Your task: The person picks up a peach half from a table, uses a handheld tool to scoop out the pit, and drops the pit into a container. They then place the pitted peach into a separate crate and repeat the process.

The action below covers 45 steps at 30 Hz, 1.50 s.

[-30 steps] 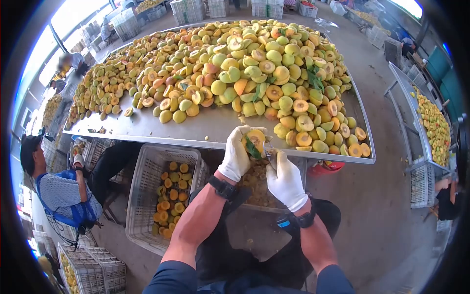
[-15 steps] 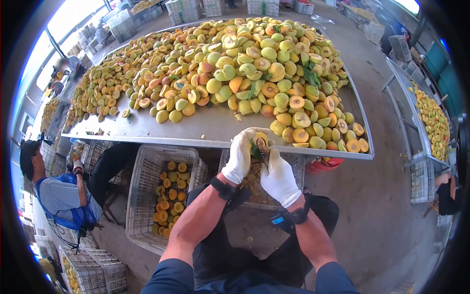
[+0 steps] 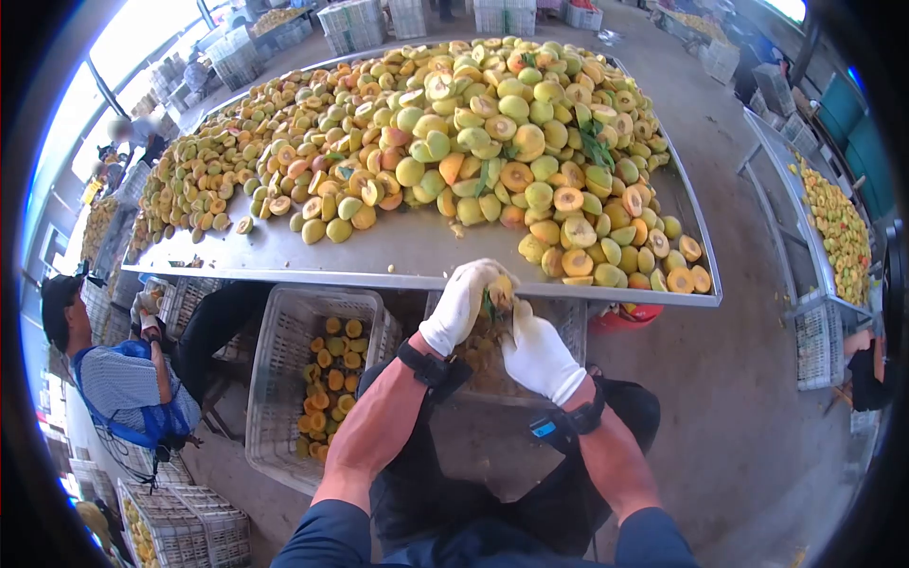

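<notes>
My gloved left hand [image 3: 461, 308] is closed around a yellow peach half [image 3: 501, 292], held just in front of the table edge; some green shows beside the fruit. Against it press the fingertips of my gloved right hand [image 3: 540, 350], closed on a small dark tool that is mostly hidden now. A large heap of halved peaches [image 3: 417, 170] covers much of the metal table [image 3: 350, 254]. Below my hands stands a crate [image 3: 516, 388] with brownish scraps in it, partly hidden by my arms and gloves.
Left of my legs, a plastic crate [image 3: 270, 379] holds several peach halves. A co-worker [image 3: 123, 379] sits further left, near stacked crates [image 3: 189, 521]. Another fruit-laden table [image 3: 791, 218] stands at the right. A red object [image 3: 630, 315] is under the table's right side.
Both hands have shifted slightly downward, and the peach half has turned so less of its cut face shows. The dark tool tip seen before is now hidden.
</notes>
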### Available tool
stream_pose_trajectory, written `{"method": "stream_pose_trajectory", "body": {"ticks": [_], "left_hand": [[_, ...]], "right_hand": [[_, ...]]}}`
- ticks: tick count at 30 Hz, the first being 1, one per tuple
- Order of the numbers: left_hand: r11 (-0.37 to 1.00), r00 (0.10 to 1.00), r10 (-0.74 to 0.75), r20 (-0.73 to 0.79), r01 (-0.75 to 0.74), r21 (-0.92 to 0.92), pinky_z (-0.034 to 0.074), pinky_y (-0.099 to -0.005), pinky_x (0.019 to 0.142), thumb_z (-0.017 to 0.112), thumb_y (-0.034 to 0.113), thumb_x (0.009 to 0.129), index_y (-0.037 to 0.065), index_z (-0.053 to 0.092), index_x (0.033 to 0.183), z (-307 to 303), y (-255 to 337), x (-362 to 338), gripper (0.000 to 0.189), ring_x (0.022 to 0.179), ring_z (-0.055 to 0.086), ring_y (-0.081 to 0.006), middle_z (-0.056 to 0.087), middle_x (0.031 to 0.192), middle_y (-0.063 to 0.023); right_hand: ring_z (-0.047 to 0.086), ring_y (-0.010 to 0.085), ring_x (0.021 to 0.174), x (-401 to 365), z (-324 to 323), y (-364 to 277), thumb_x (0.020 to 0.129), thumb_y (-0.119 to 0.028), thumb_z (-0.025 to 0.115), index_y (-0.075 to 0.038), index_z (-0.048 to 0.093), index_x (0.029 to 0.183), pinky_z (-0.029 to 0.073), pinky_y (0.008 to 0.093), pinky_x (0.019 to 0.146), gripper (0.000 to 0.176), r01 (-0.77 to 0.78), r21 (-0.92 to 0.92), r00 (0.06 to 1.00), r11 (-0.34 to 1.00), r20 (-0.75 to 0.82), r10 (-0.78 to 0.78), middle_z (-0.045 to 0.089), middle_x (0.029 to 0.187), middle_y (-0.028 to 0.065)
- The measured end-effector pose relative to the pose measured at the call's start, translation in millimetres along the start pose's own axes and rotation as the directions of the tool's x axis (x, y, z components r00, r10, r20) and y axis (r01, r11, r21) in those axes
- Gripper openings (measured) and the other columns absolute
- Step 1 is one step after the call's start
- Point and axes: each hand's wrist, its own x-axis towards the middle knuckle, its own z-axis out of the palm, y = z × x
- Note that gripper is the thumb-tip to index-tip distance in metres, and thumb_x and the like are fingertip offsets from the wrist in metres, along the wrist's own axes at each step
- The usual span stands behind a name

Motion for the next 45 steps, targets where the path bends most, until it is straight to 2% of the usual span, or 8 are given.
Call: {"method": "stream_pose_trajectory", "body": {"ticks": [6, 12, 16, 19, 29, 33, 38, 45], "left_hand": [[0.857, 0.999, 0.026, 0.029, -0.037, 0.515, 0.052, -0.0319, 0.081, 0.053, 0.027, 0.098, -0.003, 0.064, 0.113, 8, 22, -3, 0.035, 0.093, 0.063, -0.0151, 0.069, 0.102, -0.0099], [0.776, 0.914, 0.363, -0.183, -0.188, 0.602, 0.050, -0.0242, 0.073, 0.063, 0.018, 0.097, -0.001, 0.064, 0.115, 39, 18, -2, 0.026, 0.081, 0.058, -0.0063, 0.067, 0.091, -0.0024], [0.966, 0.911, 0.154, -0.382, -0.057, 0.253, 0.052, -0.0253, 0.066, 0.065, 0.020, 0.094, -0.002, 0.068, 0.098, 40, 10, 5, 0.022, 0.079, 0.067, -0.0106, 0.070, 0.085, -0.0040], [0.991, 0.867, 0.021, -0.497, 0.047, 0.123, 0.049, -0.0231, 0.060, 0.065, 0.017, 0.093, -0.003, 0.070, 0.086, 41, 16, 6, 0.023, 0.064, 0.064, -0.0103, 0.068, 0.073, -0.0036], [0.797, 0.926, -0.311, -0.215, 0.378, 0.471, 0.050, -0.0281, 0.059, 0.069, 0.017, 0.083, -0.006, 0.073, 0.078, 8, 26, 4, 0.023, 0.063, 0.062, -0.0138, 0.069, 0.070, -0.0083], [0.709, 0.933, -0.339, -0.120, 0.337, 0.619, 0.051, -0.0286, 0.066, 0.070, 0.022, 0.083, -0.004, 0.075, 0.080, 4, 32, 1, 0.027, 0.068, 0.064, -0.0144, 0.070, 0.071, -0.0080], [0.709, 0.961, -0.276, -0.034, 0.227, 0.668, 0.052, -0.0282, 0.070, 0.069, 0.022, 0.084, -0.004, 0.075, 0.083, 9, 53, -8, 0.027, 0.071, 0.064, -0.0135, 0.071, 0.072, -0.0075], [0.870, 0.993, -0.101, 0.057, 0.061, 0.489, 0.053, -0.0275, 0.072, 0.069, 0.017, 0.087, -0.004, 0.073, 0.090, -1, 41, -18, 0.021, 0.076, 0.065, -0.0119, 0.071, 0.080, -0.0054]], "right_hand": [[0.063, 0.0487, 0.084, 4, 8, 14, 0.088, -0.014, 0.057, 0.002, 0.047, 0.108, 0.050, 0.0530, 0.076, 0.027, -0.045, 0.003, 0.995, 0.999, 0.086, 0.044, 0.064, 0.087, 0.0308], [0.053, 0.0108, 0.050, 7, -11, -13, 0.089, -0.008, 0.058, -0.003, 0.049, 0.103, 0.043, 0.0305, 0.043, 0.018, -0.400, 0.724, 0.916, 0.562, 0.339, 0.215, 0.053, 0.068, 0.0037], [0.065, 0.0426, 0.072, 9, 29, 2, 0.091, -0.010, 0.060, 0.000, 0.048, 0.097, 0.051, 0.0448, 0.060, 0.017, 0.115, 0.253, 0.976, 0.961, -0.211, -0.061, 0.064, 0.077, 0.0230], [0.060, 0.0509, 0.093, 9, 26, -3, 0.091, -0.012, 0.061, 0.002, 0.048, 0.101, 0.049, 0.0504, 0.073, 0.021, -0.055, 0.293, 0.995, 0.955, -0.069, 0.078, 0.063, 0.089, 0.0310], [0.061, 0.0509, 0.092, -1, 31, 5, 0.087, -0.015, 0.057, 0.005, 0.047, 0.121, 0.050, 0.0515, 0.079, 0.041, -0.156, 0.187, 0.978, 0.970, 0.171, 0.124, 0.063, 0.093, 0.0336], [0.065, 0.0446, 0.080, -1, 31, 13, 0.088, -0.014, 0.056, 0.004, 0.048, 0.121, 0.052, 0.0480, 0.075, 0.038, -0.030, 0.260, 0.988, 0.965, 0.153, -0.011, 0.065, 0.087, 0.0270], [0.045, 0.0058, 0.050, 1, 0, -18, 0.089, -0.007, 0.056, -0.007, 0.043, 0.135, 0.037, 0.0231, 0.043, 0.048, -0.439, 0.566, 0.853, 0.698, 0.506, 0.126, 0.050, 0.071, -0.0024], [0.040, 0.0064, 0.047, -1, -12, -26, 0.090, -0.007, 0.053, -0.005, 0.048, 0.106, 0.034, 0.0245, 0.039, 0.017, -0.580, 0.688, 0.779, 0.437, 0.626, 0.047, 0.046, 0.070, -0.0023]]}}
